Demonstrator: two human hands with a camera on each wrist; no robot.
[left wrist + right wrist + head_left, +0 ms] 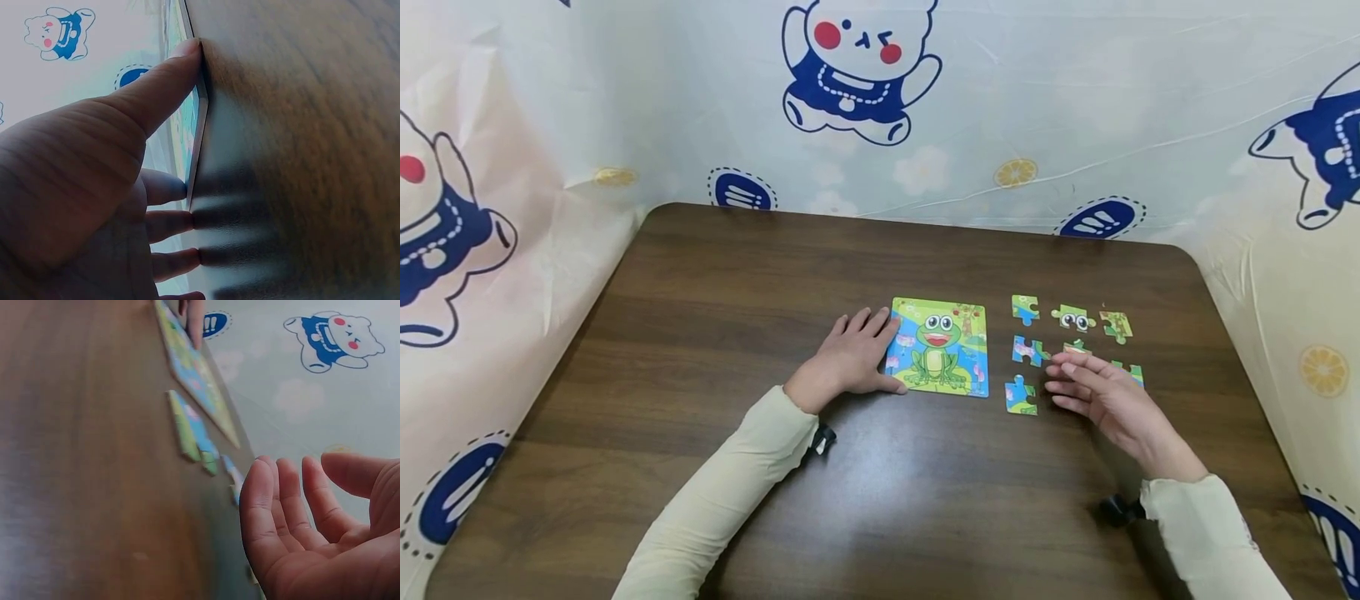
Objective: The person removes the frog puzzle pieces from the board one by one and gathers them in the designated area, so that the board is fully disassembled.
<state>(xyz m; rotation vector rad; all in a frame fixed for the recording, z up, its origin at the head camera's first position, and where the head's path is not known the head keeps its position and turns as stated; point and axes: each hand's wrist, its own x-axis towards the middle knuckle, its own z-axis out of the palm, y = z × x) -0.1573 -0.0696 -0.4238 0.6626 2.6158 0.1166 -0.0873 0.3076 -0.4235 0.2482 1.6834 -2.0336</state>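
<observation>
A flat square frog picture board (pixel 936 354) lies on the table. My left hand (pixel 853 358) rests at its left side with fingers spread, thumb at the near corner; the left wrist view shows the thumb (pixel 165 81) and a fingertip touching the board's edge. Right of the board lie several jigsaw pieces in rough rows, among them a frog-eyes piece (pixel 1073 318) and a blue-green corner piece (pixel 1021 398). Over the nearer right pieces hovers my right hand (pixel 1112 400), partly covering them. Its fingers are loosely bent, and the right wrist view shows nothing between them and the thumb.
The brown wooden table (pixel 700 308) has rounded far corners. A pale cloth (pixel 1075 83) printed with cartoon bears hangs behind it and along both sides. A dark wrist device (pixel 1120 510) sits under the right cuff.
</observation>
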